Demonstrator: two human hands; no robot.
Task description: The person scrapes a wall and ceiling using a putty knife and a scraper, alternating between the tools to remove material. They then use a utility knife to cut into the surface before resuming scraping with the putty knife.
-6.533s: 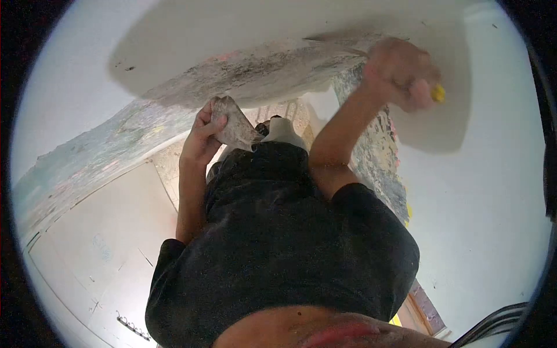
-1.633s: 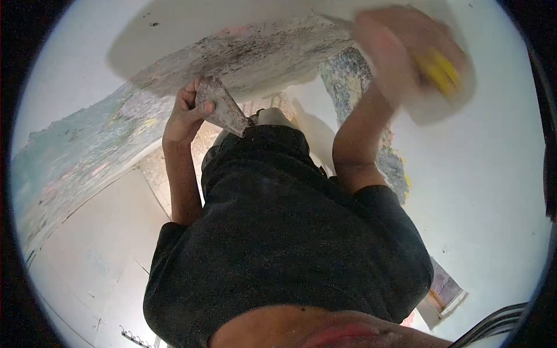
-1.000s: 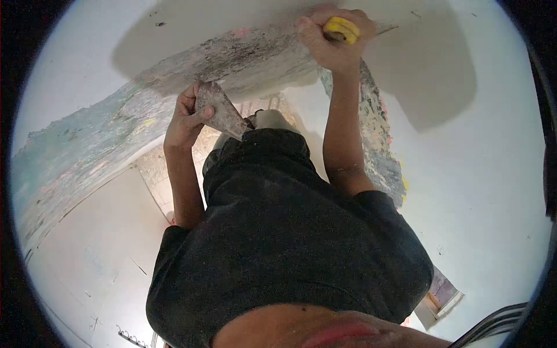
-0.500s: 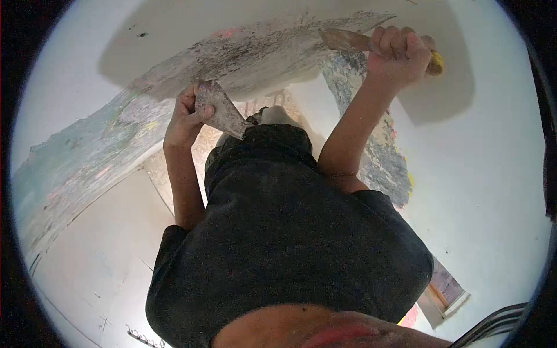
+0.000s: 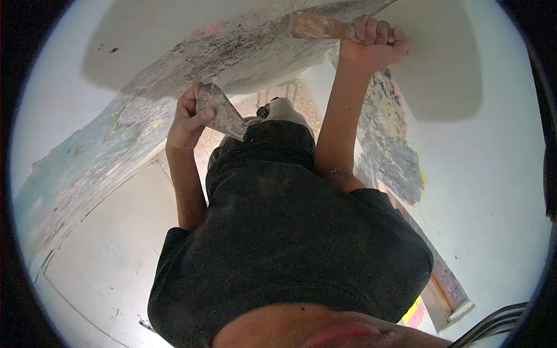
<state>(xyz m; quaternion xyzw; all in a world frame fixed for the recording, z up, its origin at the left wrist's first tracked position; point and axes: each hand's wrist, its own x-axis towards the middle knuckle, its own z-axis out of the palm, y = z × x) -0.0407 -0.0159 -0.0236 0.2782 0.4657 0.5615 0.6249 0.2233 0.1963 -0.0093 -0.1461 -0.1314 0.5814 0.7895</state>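
Below the scraped ceiling patch [image 5: 243, 49], the left hand [image 5: 187, 119] grips a scraper [image 5: 219, 110], held clear of it. To its right the right hand [image 5: 374, 43] is closed round a putty knife [image 5: 316, 26] whose blade lies against the patch. Too steep an angle could gouge the plaster or drop flakes onto the person.

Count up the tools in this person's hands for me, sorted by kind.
Putty knife, blade raised against the ceiling, in the right hand: 1
Flat scraper blade, in the left hand: 1
Total: 2
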